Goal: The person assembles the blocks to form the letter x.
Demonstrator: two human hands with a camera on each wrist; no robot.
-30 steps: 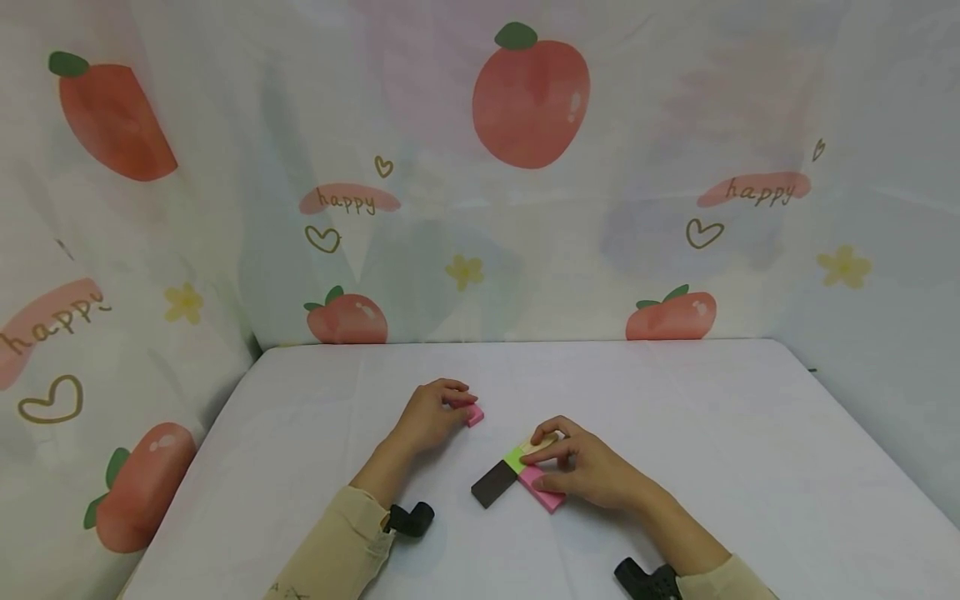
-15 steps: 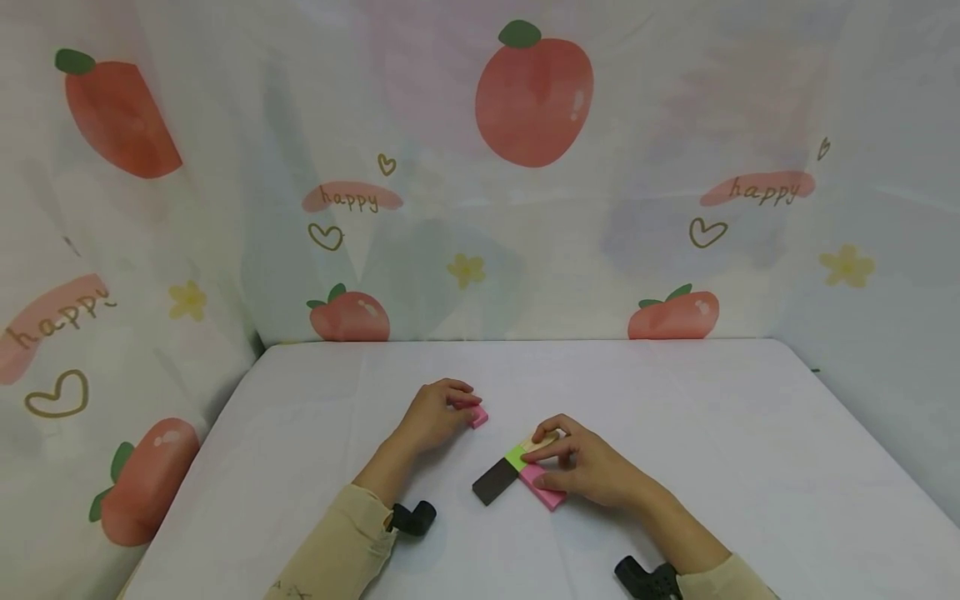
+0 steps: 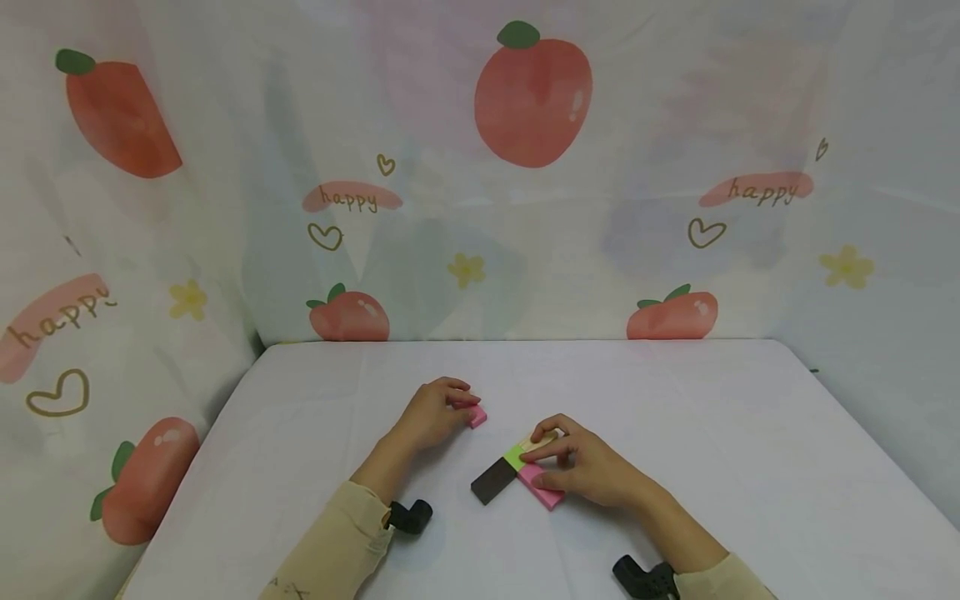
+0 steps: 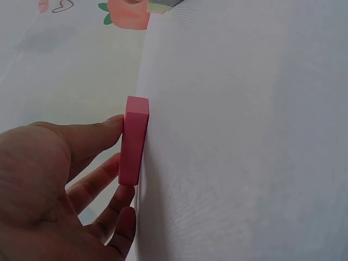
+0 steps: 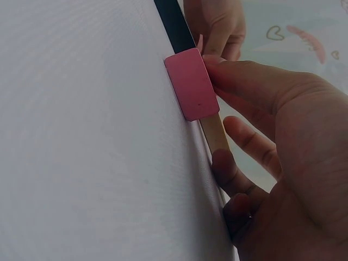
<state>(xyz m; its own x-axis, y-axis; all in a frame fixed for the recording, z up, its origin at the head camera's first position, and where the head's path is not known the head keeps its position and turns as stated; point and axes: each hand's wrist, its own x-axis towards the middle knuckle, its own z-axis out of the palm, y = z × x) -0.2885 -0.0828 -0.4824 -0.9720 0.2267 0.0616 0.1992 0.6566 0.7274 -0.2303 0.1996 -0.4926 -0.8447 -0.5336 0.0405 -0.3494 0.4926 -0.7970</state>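
Between its thumb and fingers my left hand (image 3: 435, 414) pinches a pink rectangular block (image 4: 133, 141), low over the white tabletop. To the right, a black block (image 3: 494, 481), a small lime-green block (image 3: 514, 457) and a pale wooden block (image 5: 215, 135) form a slanting row. A second pink block (image 3: 546, 495) branches off near the green one, toward the front right. My right hand (image 3: 600, 471) spans this group with bent fingers: the thumb on the pink block, the index on the green, another finger at the wooden block's far end. These fingers partly cover the wooden block.
The white table (image 3: 712, 433) reaches back to a curtain (image 3: 645, 100) printed with peaches, hearts and flowers. Another curtain side hangs along the left. Black wrist mounts (image 3: 410, 517) sit at both cream sleeves.
Both hands and the blocks stay in nearly the same places. Only a very slight shift of the whole head view shows.
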